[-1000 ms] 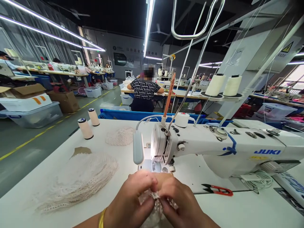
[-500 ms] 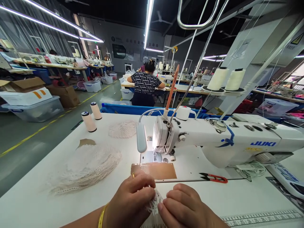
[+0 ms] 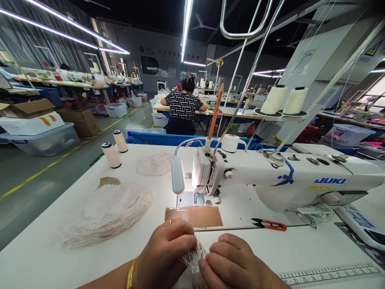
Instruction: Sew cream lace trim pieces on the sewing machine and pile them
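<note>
Between my two hands is a small piece of white lace (image 3: 194, 259), close to the front edge of the sewing table. My left hand (image 3: 168, 249) is closed on its left side, fingers curled over it. Thumb and fingers of my right hand (image 3: 234, 259) pinch its right edge. Part of the lace is hidden behind the fingers. Just beyond my hands lies a brown strip (image 3: 195, 216), in front of the needle area of the white sewing machine (image 3: 207, 172). To the left rests a large pile of white lace (image 3: 114, 212), with a smaller lace pile (image 3: 155, 164) behind it.
Red-handled thread snips (image 3: 269, 224) lie right of my hands, and a clear ruler (image 3: 327, 275) at the front right. Two thread cones (image 3: 111, 155) stand at the back left. A small lamp (image 3: 178, 174) hangs beside the machine head. A co-worker (image 3: 185, 104) sits ahead.
Both hands stay almost in place around the lace. A little more of the lace shows between the fingers now. The whole view has shifted slightly.
</note>
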Demonstrator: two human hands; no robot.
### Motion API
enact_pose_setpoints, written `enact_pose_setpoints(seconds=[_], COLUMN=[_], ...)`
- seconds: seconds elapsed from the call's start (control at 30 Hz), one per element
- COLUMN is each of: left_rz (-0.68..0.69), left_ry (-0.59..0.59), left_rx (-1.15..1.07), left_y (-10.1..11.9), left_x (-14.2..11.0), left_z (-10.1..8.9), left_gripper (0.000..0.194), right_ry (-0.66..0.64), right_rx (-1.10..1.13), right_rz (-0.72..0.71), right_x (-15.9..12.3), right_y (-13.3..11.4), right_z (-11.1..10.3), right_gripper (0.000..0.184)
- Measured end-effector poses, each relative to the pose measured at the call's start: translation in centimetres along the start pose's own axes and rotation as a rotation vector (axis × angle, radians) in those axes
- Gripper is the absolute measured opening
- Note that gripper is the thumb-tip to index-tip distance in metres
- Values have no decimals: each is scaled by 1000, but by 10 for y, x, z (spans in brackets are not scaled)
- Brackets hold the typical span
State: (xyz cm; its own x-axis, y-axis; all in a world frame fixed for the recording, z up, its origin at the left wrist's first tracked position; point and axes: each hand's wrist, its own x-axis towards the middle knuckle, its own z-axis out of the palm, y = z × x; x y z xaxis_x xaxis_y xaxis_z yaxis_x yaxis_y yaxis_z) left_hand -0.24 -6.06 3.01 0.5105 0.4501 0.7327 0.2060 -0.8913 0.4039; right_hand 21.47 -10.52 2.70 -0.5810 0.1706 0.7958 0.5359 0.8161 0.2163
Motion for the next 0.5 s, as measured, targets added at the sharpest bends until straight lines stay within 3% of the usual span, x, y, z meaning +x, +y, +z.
enact_pose_setpoints(seconds=[0.5], left_rz=[3], left_ry=[-16], left_rx=[3], left_y=[6], left_x=[9], left_z=[-4], left_gripper=[23], right_ry=[84], right_rx=[24], right_rz=[63], right_x=[7], right_y=[-1], right_z=[6], right_gripper=[17])
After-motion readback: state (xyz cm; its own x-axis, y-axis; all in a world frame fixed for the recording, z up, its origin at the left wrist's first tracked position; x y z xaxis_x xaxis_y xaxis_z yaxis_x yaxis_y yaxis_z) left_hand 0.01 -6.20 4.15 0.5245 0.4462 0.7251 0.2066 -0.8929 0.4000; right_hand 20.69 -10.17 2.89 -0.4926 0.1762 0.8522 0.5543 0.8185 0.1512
